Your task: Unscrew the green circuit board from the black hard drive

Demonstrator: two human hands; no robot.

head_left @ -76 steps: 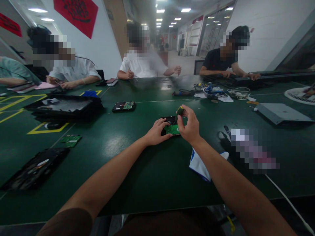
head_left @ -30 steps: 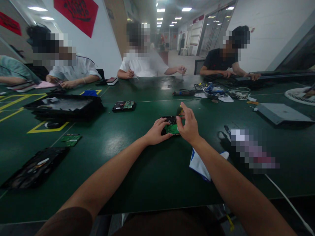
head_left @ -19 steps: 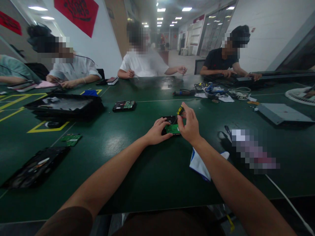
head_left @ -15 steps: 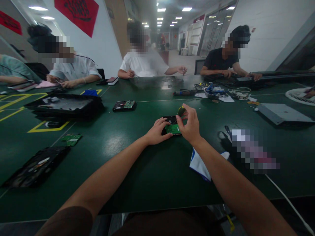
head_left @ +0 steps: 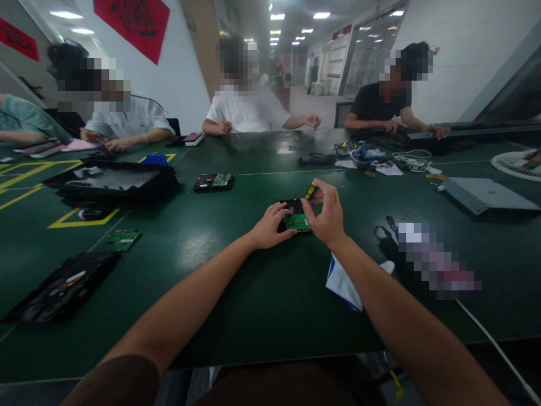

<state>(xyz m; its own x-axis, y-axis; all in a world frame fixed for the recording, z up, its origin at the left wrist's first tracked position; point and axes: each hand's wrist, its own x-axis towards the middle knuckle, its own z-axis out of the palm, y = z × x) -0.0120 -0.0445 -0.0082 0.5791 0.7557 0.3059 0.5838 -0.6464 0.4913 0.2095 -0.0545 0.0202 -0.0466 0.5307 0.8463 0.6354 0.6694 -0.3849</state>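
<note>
Half a second ago the handle of our screwdriver [head_left: 311, 191] shows mostly its dark side; now the yellow faces us, and it leans a little differently. We read this as the tool being turned in our fingers. The black drive [head_left: 291, 205] stays put on the worktop [head_left: 236, 293] in front of us, its green circuit board [head_left: 298, 223] facing up, so the work on it appears to be under way; whether any screw has loosened we cannot tell.

Our left hand [head_left: 270, 228] is half spread around the drive's left end, thumb at the near edge and fingers towards the far one, clasping it. Our right hand [head_left: 328, 214] is mostly closed, pinching the handle between thumb and fingertips above the board; the tip is too small to make out.

Among the containers, the black tray [head_left: 165, 184] to our left has a greyish floor with crumpled pale pieces lying at its far side. The bowl [head_left: 364, 167] beyond our right hand is heaped with blue and pale material, which we cannot identify.
</note>
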